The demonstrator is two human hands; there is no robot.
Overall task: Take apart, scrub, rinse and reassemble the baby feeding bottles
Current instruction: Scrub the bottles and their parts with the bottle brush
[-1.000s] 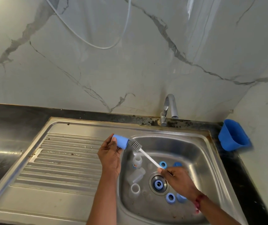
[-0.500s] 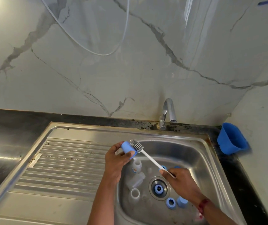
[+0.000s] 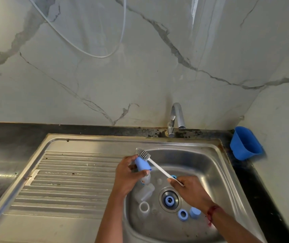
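Blue cap (image 3: 143, 165) in grip of left hand (image 3: 126, 174), brush (image 3: 143, 154) against it in grip of right hand (image 3: 190, 191).

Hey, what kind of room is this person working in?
Most likely a home kitchen: a stainless steel sink with a ribbed drainboard, a chrome tap against a marble-patterned wall, and a dark stone countertop.

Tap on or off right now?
Off, as far as visible: no stream falls from the tap into the sink. The left hand grips the blue cap, the right hand holds the brush.
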